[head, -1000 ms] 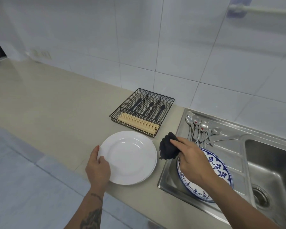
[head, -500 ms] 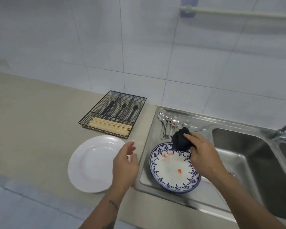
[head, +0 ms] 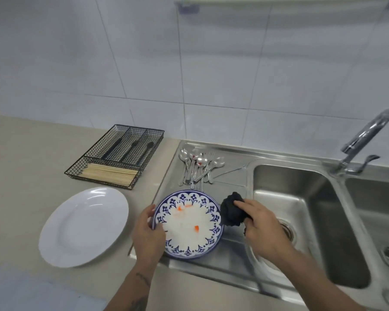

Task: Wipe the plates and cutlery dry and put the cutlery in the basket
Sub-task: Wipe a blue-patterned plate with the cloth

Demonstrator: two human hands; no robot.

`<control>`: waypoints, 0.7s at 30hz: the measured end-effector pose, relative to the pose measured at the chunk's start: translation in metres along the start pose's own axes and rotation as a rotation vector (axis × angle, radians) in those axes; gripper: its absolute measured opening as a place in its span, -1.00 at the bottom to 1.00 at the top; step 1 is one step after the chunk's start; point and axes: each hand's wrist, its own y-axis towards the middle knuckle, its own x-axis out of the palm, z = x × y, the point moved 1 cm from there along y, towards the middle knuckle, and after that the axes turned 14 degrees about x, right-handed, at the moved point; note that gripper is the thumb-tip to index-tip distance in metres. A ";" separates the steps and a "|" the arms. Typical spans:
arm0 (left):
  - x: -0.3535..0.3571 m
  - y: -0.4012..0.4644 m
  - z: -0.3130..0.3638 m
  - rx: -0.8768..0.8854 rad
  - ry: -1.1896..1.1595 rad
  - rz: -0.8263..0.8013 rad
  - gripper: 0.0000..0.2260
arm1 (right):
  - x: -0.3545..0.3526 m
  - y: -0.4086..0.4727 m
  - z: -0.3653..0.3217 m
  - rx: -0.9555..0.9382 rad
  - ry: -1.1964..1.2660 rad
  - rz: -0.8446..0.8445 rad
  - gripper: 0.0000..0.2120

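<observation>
A blue-and-white patterned plate [head: 189, 223] with orange specks lies on the steel drainboard [head: 229, 178]. My left hand [head: 147, 234] grips its left rim. My right hand [head: 259, 225] holds a bunched dark cloth [head: 230, 209] just off the plate's right edge. A plain white plate [head: 83, 225] lies on the counter to the left. Several spoons and a fork [head: 197, 164] lie in a pile on the drainboard behind the patterned plate. The black wire basket [head: 117, 156] stands at the back of the counter with dark utensils and wooden chopsticks inside.
A double steel sink [head: 305, 212] fills the right side, with a chrome tap [head: 364, 142] behind it. White wall tiles rise behind the beige counter [head: 32, 167]. A rail runs along the wall at the top.
My left hand left the white plate, crossed to the right and took hold of the patterned plate's rim. My right hand with the cloth shifted to the plate's right side.
</observation>
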 end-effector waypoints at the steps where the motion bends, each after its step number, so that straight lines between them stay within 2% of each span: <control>1: 0.003 -0.002 0.003 -0.028 -0.020 0.032 -0.52 | -0.002 0.000 0.005 -0.002 0.001 -0.022 -0.45; 9: 0.015 -0.008 0.028 -0.289 -0.424 0.357 -0.53 | -0.014 0.004 0.026 -0.032 0.009 -0.094 -0.46; 13: 0.012 -0.007 0.029 -0.337 -0.550 0.365 -0.52 | -0.013 0.003 0.021 -0.037 0.003 -0.113 -0.46; 21: -0.005 0.012 0.042 -0.286 -0.636 0.380 -0.47 | 0.006 -0.003 0.005 0.012 0.043 -0.120 -0.48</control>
